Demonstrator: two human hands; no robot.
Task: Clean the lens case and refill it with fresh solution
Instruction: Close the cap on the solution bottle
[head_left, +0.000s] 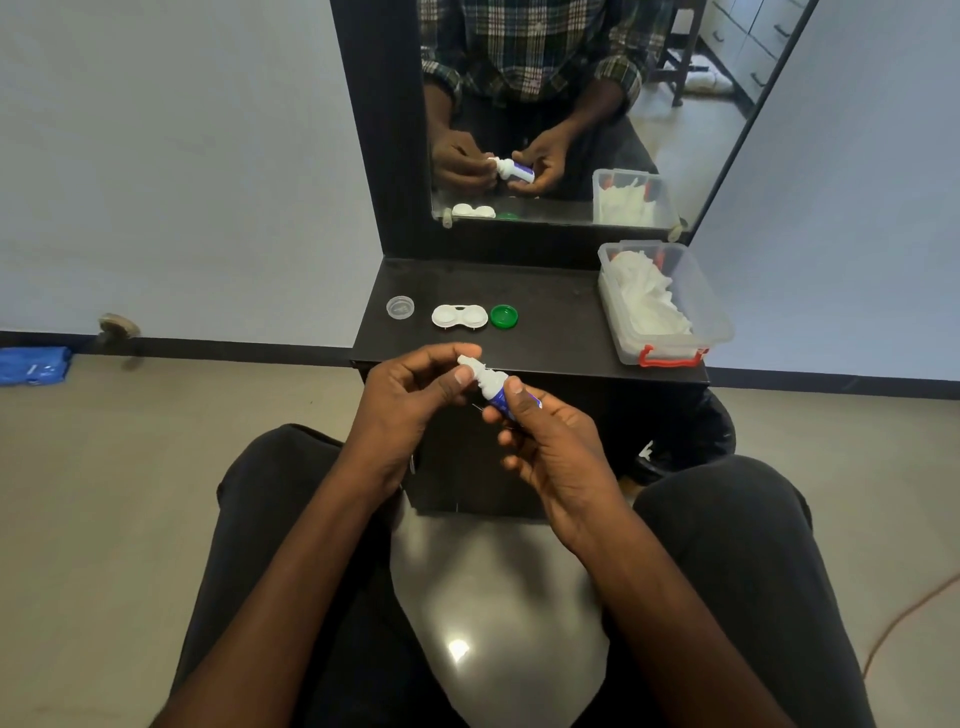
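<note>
A small white solution bottle (492, 387) with a blue label is held tilted above the near edge of the black table (561, 332). My right hand (550, 441) grips its body. My left hand (415, 395) pinches the white cap at its top end. On the table beyond lies the white lens case (460, 316), both wells uncovered. A green cap (504, 316) rests just right of it and a clear cap (400, 307) to its left.
A clear plastic box (714, 322) with red clips, filled with white tissues, stands at the table's right. A mirror (691, 104) rises behind the table. My knees flank the table; a blue bag (34, 365) lies on the floor far left.
</note>
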